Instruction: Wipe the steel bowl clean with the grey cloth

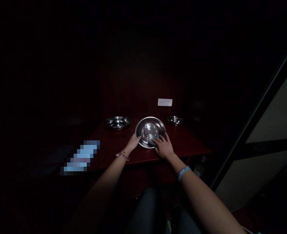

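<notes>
A round stainless steel bowl (150, 130) is tilted up at the table's front, its shiny inside facing me. My left hand (134, 142) grips the bowl's left rim, thumb on the inner side and the other fingers hidden behind. My right hand (164, 147) lies at the lower right of the bowl, its fingers reaching over the rim onto the inner wall. Under those fingers is a small grey cloth (152, 141), mostly covered and dim. A beaded bracelet is on my left wrist, a light blue band on my right.
Two more steel bowls stand on the dark red table (119, 148): one left bowl (118, 123) and one smaller right bowl (175, 121). A white socket panel (165, 102) is on the back wall. A blurred-out bright patch (81, 158) shows at left. A bottle (200, 167) stands below the table's right side.
</notes>
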`<state>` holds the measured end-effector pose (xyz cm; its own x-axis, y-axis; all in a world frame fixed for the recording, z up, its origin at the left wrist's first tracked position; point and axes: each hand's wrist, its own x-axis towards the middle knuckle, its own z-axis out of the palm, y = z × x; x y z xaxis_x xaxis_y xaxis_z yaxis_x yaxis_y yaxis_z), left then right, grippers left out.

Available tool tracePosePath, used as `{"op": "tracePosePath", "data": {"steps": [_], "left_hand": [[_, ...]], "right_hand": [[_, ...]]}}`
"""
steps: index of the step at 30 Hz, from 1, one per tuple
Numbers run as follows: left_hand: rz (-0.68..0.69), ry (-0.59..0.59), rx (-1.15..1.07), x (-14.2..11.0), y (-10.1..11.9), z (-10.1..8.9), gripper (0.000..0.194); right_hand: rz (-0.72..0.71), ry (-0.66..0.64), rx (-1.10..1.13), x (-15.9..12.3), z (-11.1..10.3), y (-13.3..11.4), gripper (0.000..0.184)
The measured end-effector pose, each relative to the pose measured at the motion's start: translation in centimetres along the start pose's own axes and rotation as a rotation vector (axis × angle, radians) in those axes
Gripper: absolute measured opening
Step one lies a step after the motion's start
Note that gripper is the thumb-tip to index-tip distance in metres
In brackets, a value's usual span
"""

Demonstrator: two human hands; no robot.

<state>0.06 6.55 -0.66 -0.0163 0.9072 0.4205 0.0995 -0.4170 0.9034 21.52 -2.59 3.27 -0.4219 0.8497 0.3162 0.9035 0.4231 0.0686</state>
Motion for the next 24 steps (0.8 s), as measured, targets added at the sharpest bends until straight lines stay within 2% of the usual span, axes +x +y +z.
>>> {"op": "tracePosePath", "data": {"steps": [5,10,18,24], "left_hand": [[0.011,-0.004,-0.012,0.0,-0.3,0.0,0.051],[0.003,0.009,0.013,-0.2,0.0,0.0,0.051],[0.002,0.009,0.036,-0.4,0.5,0.1,0.049],[0.009,0.014,0.062,-0.5,0.6,0.1,0.046]], "right_hand": [[0.031,0.066,-0.065,0.1,0.0,0.2,0.054],[0.059,0.063,-0.074,0.2,0.2,-0.1,0.056],[0.067,0.014,-0.025,0.0,0.6,-1.0,0.057],[0.096,-0.069,0.134,0.2,0.8,-2.8,0.06]]}}
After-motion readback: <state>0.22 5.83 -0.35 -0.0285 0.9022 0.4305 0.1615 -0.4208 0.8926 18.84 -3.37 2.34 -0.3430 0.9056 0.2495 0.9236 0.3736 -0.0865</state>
